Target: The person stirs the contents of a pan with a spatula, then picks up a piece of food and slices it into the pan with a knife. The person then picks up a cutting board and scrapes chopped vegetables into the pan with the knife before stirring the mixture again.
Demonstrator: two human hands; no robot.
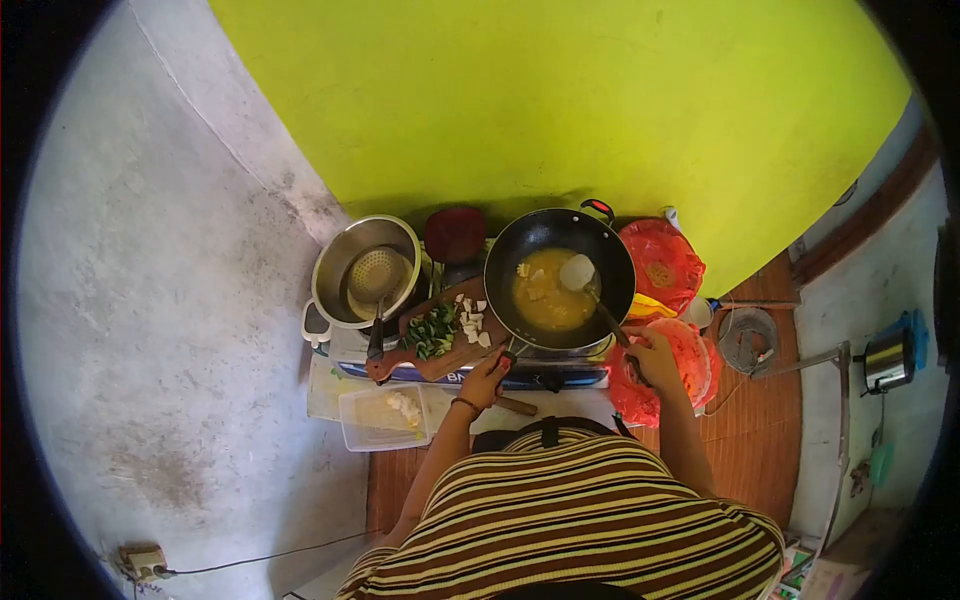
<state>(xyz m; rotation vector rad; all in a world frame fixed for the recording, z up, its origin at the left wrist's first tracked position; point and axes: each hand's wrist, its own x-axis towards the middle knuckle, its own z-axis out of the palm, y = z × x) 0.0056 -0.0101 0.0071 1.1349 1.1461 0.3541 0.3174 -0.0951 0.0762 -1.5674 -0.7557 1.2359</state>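
A black wok (508, 240) on the stove (580, 376) holds yellowish liquid with pale pieces in it. My left hand (480, 382) is closed round the wok's handle, at the near left side. In my right hand (652, 360) is the dark handle of a spatula (577, 272), whose pale head lies over the liquid inside the wok. Left of the wok, a wooden cutting board (460, 356) bears chopped green leaves (432, 332) and white pieces (472, 320).
A metal pot (330, 270) with a strainer (378, 273) stands at the left. Nearer is a clear plastic container (370, 430). Red plastic bags (660, 262) lie right of the wok, beside my right hand. A dark red bowl (455, 235) sits behind the board.
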